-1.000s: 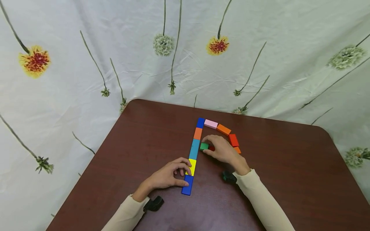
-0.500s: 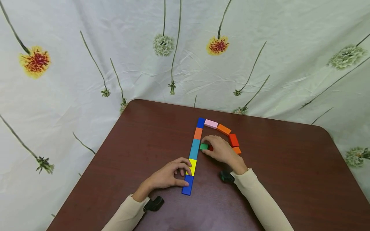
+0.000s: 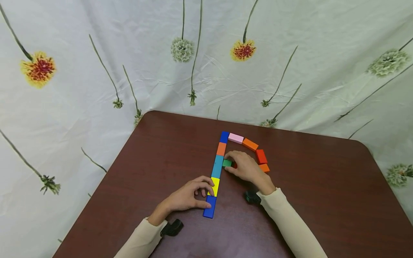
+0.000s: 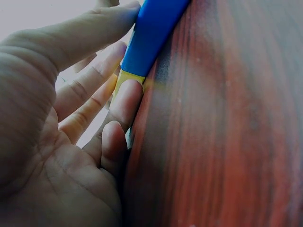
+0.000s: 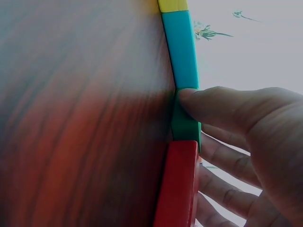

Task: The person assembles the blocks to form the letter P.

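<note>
My right hand (image 3: 246,167) pinches a green block (image 3: 227,163) between thumb and fingers, close beside the teal block (image 3: 217,166). In the right wrist view, the thumb lies on the green block (image 5: 185,122), with a red block (image 5: 177,189) right behind it. My left hand (image 3: 190,195) rests at the lower end of the straight row, thumb at the blue block (image 3: 209,211) and loosely bent fingertips on the yellow block (image 3: 215,187). The left wrist view shows that thumb at the edge of the blue block (image 4: 151,38).
Above teal, the row continues with an orange block (image 3: 221,149) and a dark blue block (image 3: 224,137). From its top curve a pink block (image 3: 236,138), an orange one, a red block (image 3: 261,156) and another orange block (image 3: 264,167). A flowered cloth (image 3: 206,71) hangs behind the brown table (image 3: 161,150).
My right hand has shifted slightly left with the green block, bringing it closer to the teal block. The left hand stays where it was.
</note>
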Demonstrator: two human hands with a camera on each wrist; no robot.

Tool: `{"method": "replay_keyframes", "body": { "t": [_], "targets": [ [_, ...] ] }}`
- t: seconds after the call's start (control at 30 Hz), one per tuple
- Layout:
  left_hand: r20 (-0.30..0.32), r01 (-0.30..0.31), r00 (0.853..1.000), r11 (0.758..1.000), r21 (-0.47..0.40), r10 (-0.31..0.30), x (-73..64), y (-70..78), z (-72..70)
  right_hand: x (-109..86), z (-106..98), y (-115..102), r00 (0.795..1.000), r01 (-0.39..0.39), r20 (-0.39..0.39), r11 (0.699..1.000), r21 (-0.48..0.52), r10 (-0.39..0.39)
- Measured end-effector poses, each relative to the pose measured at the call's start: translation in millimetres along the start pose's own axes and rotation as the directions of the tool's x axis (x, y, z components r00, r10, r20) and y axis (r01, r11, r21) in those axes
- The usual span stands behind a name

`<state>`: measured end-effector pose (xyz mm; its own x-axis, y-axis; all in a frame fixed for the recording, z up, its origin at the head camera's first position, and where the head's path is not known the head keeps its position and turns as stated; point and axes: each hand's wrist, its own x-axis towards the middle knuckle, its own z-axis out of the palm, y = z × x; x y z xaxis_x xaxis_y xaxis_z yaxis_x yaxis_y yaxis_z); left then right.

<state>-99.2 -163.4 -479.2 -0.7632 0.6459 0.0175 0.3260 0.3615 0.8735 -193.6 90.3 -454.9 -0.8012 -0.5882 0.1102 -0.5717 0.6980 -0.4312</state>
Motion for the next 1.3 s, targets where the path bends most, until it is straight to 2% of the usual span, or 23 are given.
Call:
{"method": "replay_keyframes", "body": {
  "t": [0.3,0.57,0.87,1.3],
  "targets": [
    [-0.001,0.009,1.0,1.0,-0.001,-0.009,1.2,-0.1,0.4,-9.9,-12,4,1.0,-0.015,-0.016,1.0,0.019,0.015],
    [-0.005,0.028,1.0,1.0,0.001,-0.028,0.9,1.3,0.1,-23.5,-22,12,0.997,-0.066,0.04,0.998,0.003,0.066],
    [-0.006,0.023,1.0,1.0,0.007,-0.023,0.8,0.7,1.0,-26.0,-19,18,0.998,-0.049,0.043,0.998,0.029,0.047],
    [-0.004,0.029,1.0,1.0,0.006,-0.029,1.2,1.2,0.7,-23.7,-16,14,0.999,-0.035,0.026,0.999,0.022,0.035]
  ]
}}
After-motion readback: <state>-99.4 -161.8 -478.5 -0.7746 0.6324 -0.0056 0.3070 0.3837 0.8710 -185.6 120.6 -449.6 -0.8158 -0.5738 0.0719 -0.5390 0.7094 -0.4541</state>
